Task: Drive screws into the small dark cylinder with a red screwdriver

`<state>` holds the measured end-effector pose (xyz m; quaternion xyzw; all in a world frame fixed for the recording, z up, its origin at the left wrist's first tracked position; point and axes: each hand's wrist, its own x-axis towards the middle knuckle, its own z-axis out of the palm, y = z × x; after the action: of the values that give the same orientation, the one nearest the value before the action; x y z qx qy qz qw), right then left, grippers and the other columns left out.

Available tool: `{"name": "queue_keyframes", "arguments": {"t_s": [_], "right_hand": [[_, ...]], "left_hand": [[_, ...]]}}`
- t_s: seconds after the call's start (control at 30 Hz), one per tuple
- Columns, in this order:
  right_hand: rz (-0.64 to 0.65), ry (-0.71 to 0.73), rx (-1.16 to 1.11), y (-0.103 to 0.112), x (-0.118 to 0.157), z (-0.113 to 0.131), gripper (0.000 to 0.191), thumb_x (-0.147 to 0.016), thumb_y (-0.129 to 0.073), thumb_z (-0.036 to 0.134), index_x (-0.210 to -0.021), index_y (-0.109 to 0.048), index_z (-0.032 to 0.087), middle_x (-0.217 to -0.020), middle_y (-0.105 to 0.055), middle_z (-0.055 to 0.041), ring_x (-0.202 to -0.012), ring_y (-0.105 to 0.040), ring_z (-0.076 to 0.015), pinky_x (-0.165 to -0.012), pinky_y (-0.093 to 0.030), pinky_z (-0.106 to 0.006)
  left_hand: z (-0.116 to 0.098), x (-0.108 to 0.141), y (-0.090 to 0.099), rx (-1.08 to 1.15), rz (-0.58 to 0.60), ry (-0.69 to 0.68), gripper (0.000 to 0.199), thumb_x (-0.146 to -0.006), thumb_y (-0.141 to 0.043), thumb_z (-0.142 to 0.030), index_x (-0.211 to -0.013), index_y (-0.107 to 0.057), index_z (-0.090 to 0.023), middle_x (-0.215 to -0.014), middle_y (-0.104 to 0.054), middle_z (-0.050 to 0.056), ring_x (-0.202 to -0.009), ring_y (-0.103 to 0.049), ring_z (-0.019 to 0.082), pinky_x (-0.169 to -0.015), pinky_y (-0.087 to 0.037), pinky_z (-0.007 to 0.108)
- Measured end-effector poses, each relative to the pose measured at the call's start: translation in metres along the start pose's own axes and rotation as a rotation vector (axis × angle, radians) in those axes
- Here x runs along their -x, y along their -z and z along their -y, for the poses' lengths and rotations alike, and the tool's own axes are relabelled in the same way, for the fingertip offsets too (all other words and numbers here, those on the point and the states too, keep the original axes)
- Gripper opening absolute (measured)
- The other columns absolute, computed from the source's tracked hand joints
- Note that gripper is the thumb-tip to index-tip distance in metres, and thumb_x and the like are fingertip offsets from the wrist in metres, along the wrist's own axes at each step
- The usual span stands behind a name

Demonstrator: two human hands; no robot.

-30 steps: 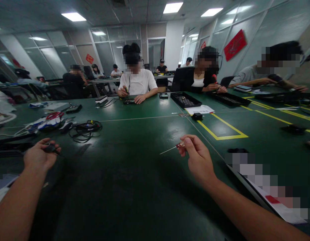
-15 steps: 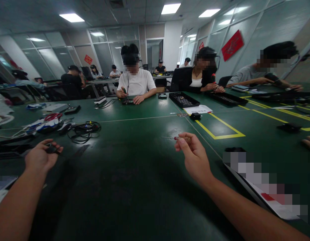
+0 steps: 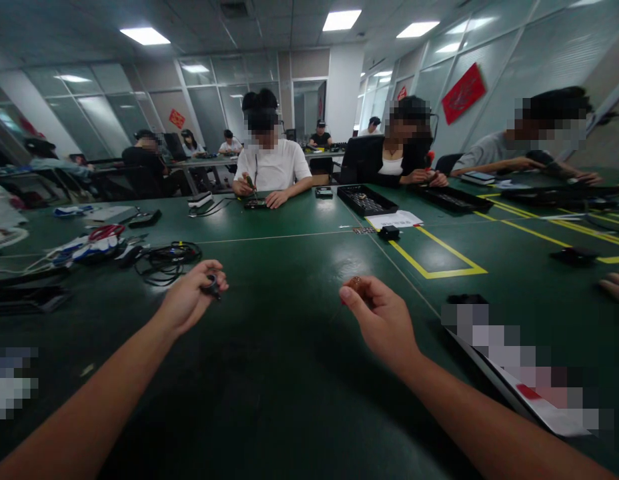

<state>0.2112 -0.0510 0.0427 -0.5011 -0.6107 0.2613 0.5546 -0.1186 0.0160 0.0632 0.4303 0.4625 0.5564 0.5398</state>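
My left hand [image 3: 193, 299] is closed around a small dark rounded object [image 3: 211, 285], whose kind I cannot make out; a short dark tip points down from it. Across from it, my right hand [image 3: 382, 313] grips a small screwdriver [image 3: 356, 283] with a brownish see-through handle. Its thin shaft shows only faintly below the fingertips. Both hands are held above the green table [image 3: 269, 373], well apart from each other.
Coiled black cables [image 3: 169, 262] and gloves [image 3: 97, 247] lie at left. A black tray [image 3: 367, 199] of small parts, a black block [image 3: 388, 233] and yellow tape [image 3: 454, 273] are ahead. A blurred-out flat item [image 3: 519, 373] lies right. Several people sit around.
My left hand has moved right and slightly up with the dark object, toward the middle. In my right hand the screwdriver has turned from pointing left to pointing down.
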Motion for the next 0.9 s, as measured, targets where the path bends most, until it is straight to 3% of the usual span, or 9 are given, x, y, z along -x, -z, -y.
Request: {"name": "queue_keyframes", "arguments": {"t_s": [0.13, 0.2, 0.3, 0.37, 0.5, 0.63, 0.73, 0.9], "right_hand": [[0.017, -0.004, -0.009, 0.001, 0.000, 0.000, 0.027, -0.091, -0.066, 0.047, -0.083, -0.065, 0.021, -0.071, -0.063, 0.0007, -0.064, -0.059, -0.0158, -0.060, -0.045, -0.029], [0.015, 0.008, -0.024, 0.001, 0.001, -0.001, 0.027, -0.091, -0.066, 0.046, -0.081, -0.063, 0.021, -0.069, -0.061, 0.0015, -0.062, -0.057, -0.0151, -0.059, -0.044, -0.028], [0.010, 0.019, -0.038, 0.001, 0.001, -0.001, 0.027, -0.092, -0.066, 0.045, -0.079, -0.061, 0.022, -0.067, -0.059, 0.0023, -0.061, -0.055, -0.0145, -0.058, -0.043, -0.028], [0.010, 0.016, -0.037, 0.001, 0.002, -0.001, 0.026, -0.092, -0.066, 0.045, -0.080, -0.061, 0.022, -0.067, -0.058, 0.0024, -0.060, -0.054, -0.0144, -0.058, -0.043, -0.028], [0.018, 0.023, -0.021, 0.001, 0.001, 0.000, 0.024, -0.092, -0.065, 0.043, -0.082, -0.063, 0.021, -0.068, -0.060, 0.0017, -0.062, -0.056, -0.0150, -0.059, -0.044, -0.029], [0.023, 0.028, -0.021, 0.000, 0.001, -0.001, 0.023, -0.095, -0.062, 0.043, -0.086, -0.065, 0.022, -0.072, -0.063, -0.0001, -0.066, -0.060, -0.0170, -0.064, -0.048, -0.031], [-0.008, 0.009, -0.063, -0.001, 0.000, -0.004, 0.022, -0.095, -0.061, 0.043, -0.098, -0.065, 0.022, -0.082, -0.069, -0.0032, -0.075, -0.066, -0.0199, -0.071, -0.052, -0.035], [-0.072, 0.011, -0.104, -0.002, -0.001, -0.010, 0.024, -0.097, -0.059, 0.045, -0.107, -0.063, 0.023, -0.093, -0.073, -0.0057, -0.086, -0.070, -0.0224, -0.081, -0.055, -0.040]], "left_hand": [[0.025, 0.008, -0.045, 0.008, 0.209, -0.035, 0.016, -0.074, -0.054, -0.020, -0.087, -0.061, -0.015, -0.072, -0.054, 0.003, -0.068, -0.051, 0.018, -0.068, -0.045, 0.030], [0.034, 0.009, -0.067, -0.027, 0.269, -0.064, 0.021, -0.076, -0.058, -0.023, -0.096, -0.060, -0.016, -0.081, -0.057, 0.003, -0.075, -0.055, 0.018, -0.074, -0.045, 0.031], [0.049, 0.008, -0.094, -0.227, 0.313, -0.153, 0.044, -0.068, -0.063, -0.010, -0.110, -0.054, -0.020, -0.096, -0.058, 0.002, -0.090, -0.060, 0.019, -0.085, -0.046, 0.033], [0.059, 0.009, -0.105, -0.398, 0.320, -0.231, 0.047, -0.069, -0.062, -0.005, -0.113, -0.051, -0.021, -0.102, -0.059, 0.003, -0.095, -0.061, 0.020, -0.090, -0.046, 0.035], [0.078, 0.013, -0.110, -0.713, 0.454, -0.388, 0.033, -0.083, -0.061, -0.010, -0.114, -0.057, -0.020, -0.112, -0.066, 0.008, -0.104, -0.062, 0.023, -0.096, -0.046, 0.041], [0.088, 0.013, -0.103, -0.912, 0.616, -0.568, 0.035, -0.086, -0.064, -0.010, -0.118, -0.066, -0.023, -0.123, -0.068, 0.009, -0.118, -0.061, 0.027, -0.105, -0.043, 0.048], [0.089, 0.011, -0.100, -0.930, 0.592, -0.620, 0.037, -0.090, -0.064, -0.013, -0.125, -0.066, -0.025, -0.127, -0.069, 0.008, -0.121, -0.061, 0.028, -0.108, -0.040, 0.051], [0.084, 0.013, -0.102, -0.854, 0.478, -0.509, 0.036, -0.090, -0.068, -0.021, -0.126, -0.065, -0.022, -0.121, -0.070, 0.009, -0.113, -0.064, 0.027, -0.101, -0.048, 0.045]]}}
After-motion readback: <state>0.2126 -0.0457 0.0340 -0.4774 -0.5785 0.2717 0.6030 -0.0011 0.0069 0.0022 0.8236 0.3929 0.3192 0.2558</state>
